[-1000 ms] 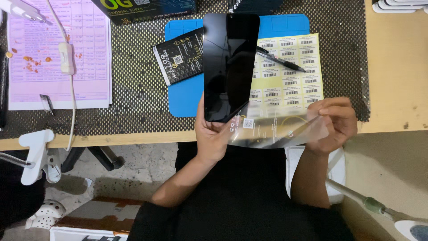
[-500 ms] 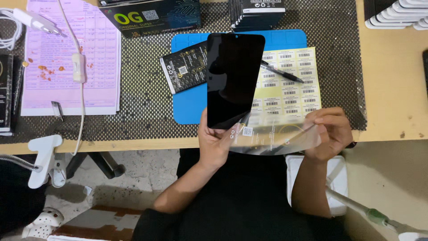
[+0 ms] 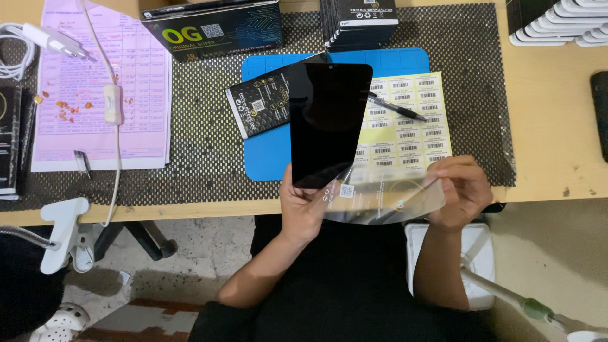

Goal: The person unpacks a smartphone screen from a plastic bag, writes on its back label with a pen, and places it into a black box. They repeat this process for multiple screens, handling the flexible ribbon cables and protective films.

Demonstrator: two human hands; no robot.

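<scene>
My left hand [image 3: 303, 204] grips the lower edge of a black phone screen panel [image 3: 327, 120], held tilted up over the blue mat [image 3: 269, 149]. A clear plastic film sleeve [image 3: 386, 197] stretches from the panel's bottom to my right hand [image 3: 461, 190], which pinches its right end. Both hands hover at the table's front edge, above my lap. Under the panel lie a yellow sheet of barcode stickers [image 3: 411, 126], a black pen [image 3: 396, 109] and a small black printed packet [image 3: 259, 104].
A black mesh mat [image 3: 202, 145] covers the wooden table [image 3: 557, 126]. Pink paper forms [image 3: 95, 88] with a white cable and switch [image 3: 113, 104] lie at left. Black boxes [image 3: 215, 28] and a stack of black packets [image 3: 358, 22] stand at the back; white trays [image 3: 560, 22] at far right.
The view has shifted down a little, so the hands sit higher in frame. The panel stays upright in my left hand while the film is stretched further to the right.
</scene>
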